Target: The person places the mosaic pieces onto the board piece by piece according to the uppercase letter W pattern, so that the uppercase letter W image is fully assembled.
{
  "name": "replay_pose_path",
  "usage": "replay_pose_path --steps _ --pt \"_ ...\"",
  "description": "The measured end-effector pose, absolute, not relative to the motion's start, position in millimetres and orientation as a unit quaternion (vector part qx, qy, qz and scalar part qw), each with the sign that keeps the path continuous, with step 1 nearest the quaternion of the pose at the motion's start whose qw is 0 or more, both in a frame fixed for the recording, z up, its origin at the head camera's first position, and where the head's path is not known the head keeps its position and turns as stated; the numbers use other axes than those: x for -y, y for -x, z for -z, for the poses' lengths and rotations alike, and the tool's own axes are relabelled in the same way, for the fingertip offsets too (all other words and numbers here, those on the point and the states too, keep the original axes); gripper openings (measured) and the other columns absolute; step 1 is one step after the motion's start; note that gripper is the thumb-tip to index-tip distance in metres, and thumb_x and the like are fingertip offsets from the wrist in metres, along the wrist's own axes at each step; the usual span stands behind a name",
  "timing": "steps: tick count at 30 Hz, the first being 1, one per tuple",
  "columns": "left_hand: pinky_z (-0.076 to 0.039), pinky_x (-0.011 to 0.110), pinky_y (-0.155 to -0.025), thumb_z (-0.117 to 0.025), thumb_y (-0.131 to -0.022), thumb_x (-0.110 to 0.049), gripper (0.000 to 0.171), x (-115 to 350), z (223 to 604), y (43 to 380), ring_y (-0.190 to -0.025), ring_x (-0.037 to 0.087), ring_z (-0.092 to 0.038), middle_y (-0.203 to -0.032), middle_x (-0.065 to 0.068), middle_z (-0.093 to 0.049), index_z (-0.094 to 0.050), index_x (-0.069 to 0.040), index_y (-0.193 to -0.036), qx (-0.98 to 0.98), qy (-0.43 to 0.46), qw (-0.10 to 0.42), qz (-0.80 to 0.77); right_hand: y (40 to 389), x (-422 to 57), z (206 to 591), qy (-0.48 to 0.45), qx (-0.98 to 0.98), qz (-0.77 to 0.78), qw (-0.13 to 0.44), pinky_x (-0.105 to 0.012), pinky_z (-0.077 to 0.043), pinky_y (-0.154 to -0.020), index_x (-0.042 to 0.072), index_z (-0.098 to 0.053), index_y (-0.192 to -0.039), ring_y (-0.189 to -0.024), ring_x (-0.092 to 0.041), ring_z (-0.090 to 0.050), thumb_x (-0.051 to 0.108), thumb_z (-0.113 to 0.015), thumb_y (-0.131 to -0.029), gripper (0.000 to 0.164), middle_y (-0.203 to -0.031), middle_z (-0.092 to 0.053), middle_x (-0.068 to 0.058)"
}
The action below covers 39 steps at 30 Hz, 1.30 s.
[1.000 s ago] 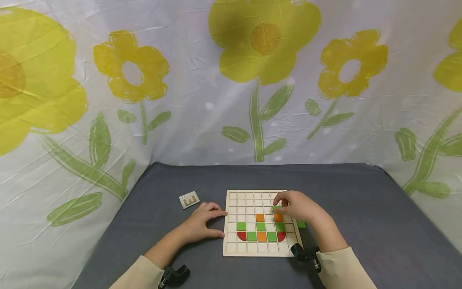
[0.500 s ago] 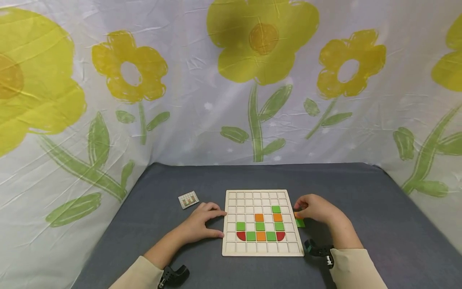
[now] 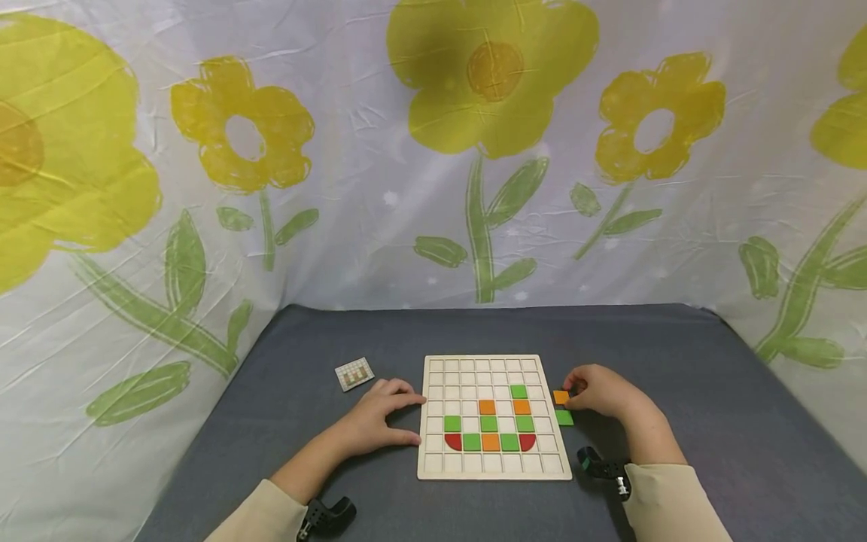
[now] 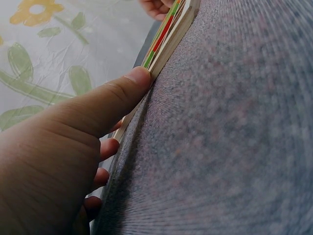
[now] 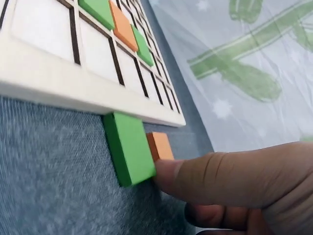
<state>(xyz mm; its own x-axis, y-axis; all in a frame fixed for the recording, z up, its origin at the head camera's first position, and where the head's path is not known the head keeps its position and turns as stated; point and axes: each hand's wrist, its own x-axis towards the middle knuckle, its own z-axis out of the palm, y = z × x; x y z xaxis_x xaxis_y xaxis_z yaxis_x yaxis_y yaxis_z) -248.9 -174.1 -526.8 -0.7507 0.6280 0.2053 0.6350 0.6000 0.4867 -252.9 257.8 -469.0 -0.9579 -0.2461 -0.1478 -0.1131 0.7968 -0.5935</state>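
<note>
My left hand [image 3: 378, 418] rests against the left edge of a pale wooden grid board [image 3: 494, 470], its thumb and forefinger stretched out to touch the rim. Just off the board's right side, my right hand [image 3: 605, 395] pinches an orange square tile [image 3: 560, 397] at its right end between thumb and forefinger. A green tile [image 5: 130, 149] lies against the board's side, close by my right thumb [image 5: 210, 176]. On the board sit green, orange and red tiles; the two red ones, such as this rounded red tile [image 3: 527, 443], are in a lower row.
A small card [image 3: 354, 374] with a printed grid pattern lies left of the board. Dark grey cloth [image 3: 366, 331] covers the table. Behind it hangs a white curtain [image 3: 352, 188] with yellow flowers. Both wrists wear black camera mounts.
My right hand has left the green tile at the board's upper right and moved right to the orange tile beside the board, uncovering more of it. My left hand stays put.
</note>
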Motion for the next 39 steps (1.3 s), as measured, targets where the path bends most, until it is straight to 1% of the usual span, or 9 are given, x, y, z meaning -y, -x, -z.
replay_pose_path --steps 5,10,16,19,29,39 --pt "-0.041 0.042 -0.094 -0.078 -0.085 -0.057 0.065 173.4 525.3 249.0 -0.108 0.013 -0.043 -0.127 -0.008 -0.054 -0.067 -0.021 -0.138 0.894 0.356 0.008 0.273 254.7 -262.5 472.2 0.087 -0.948 0.29 0.102 -0.035 -0.043 -0.065 0.001 -0.07 -0.098 -0.071 -0.02 -0.051 0.009 -0.08 -0.084 0.02 -0.08 -0.058 -0.004" --pt "-0.041 0.042 -0.094 -0.08 -0.084 -0.054 0.064 173.1 524.6 248.6 -0.108 0.013 -0.043 -0.126 -0.008 -0.055 -0.067 -0.021 -0.137 0.893 0.358 0.011 0.274 256.2 -265.7 469.3 0.076 -0.951 0.288 0.084 -0.036 -0.042 -0.063 0.0 -0.07 -0.1 -0.071 -0.021 -0.05 0.011 -0.078 -0.084 0.022 -0.081 -0.057 -0.005" --pt "-0.041 0.043 -0.094 -0.081 -0.084 -0.052 0.062 172.1 523.9 248.1 -0.108 0.015 -0.044 -0.124 -0.006 -0.056 -0.068 -0.02 -0.136 0.89 0.361 0.018 0.277 254.3 -265.7 459.7 0.077 -0.943 0.317 0.065 -0.036 -0.037 -0.06 -0.001 -0.068 -0.104 -0.066 -0.019 -0.045 0.009 -0.074 -0.083 0.024 -0.074 -0.047 -0.004" --pt "-0.041 0.043 -0.095 -0.081 -0.084 -0.052 0.062 171.5 523.2 248.0 -0.109 0.015 -0.044 -0.125 -0.006 -0.056 -0.068 -0.02 -0.136 0.891 0.359 0.016 0.279 252.1 -262.3 453.6 0.08 -0.94 0.326 0.06 -0.036 -0.035 -0.06 -0.001 -0.067 -0.107 -0.065 -0.019 -0.042 0.008 -0.073 -0.084 0.026 -0.074 -0.044 -0.004" --pt "-0.042 0.044 -0.095 -0.082 -0.084 -0.052 0.063 172.0 523.4 247.8 -0.11 0.016 -0.045 -0.126 -0.006 -0.056 -0.068 -0.02 -0.137 0.892 0.356 0.013 0.28 242.7 -235.4 429.5 0.111 -0.938 0.325 0.043 -0.036 -0.034 -0.061 0.004 -0.067 -0.109 -0.064 -0.018 -0.039 0.011 -0.072 -0.088 0.022 -0.078 -0.045 -0.005" --pt "-0.041 0.044 -0.096 -0.083 -0.083 -0.051 0.063 171.5 523.1 247.9 -0.111 0.016 -0.045 -0.126 -0.006 -0.056 -0.068 -0.019 -0.136 0.892 0.356 0.014 0.279 238.2 -207.4 423.8 0.148 -0.931 0.332 0.032 -0.036 -0.036 -0.062 0.007 -0.068 -0.108 -0.063 -0.017 -0.039 0.011 -0.074 -0.088 0.021 -0.077 -0.047 -0.004"
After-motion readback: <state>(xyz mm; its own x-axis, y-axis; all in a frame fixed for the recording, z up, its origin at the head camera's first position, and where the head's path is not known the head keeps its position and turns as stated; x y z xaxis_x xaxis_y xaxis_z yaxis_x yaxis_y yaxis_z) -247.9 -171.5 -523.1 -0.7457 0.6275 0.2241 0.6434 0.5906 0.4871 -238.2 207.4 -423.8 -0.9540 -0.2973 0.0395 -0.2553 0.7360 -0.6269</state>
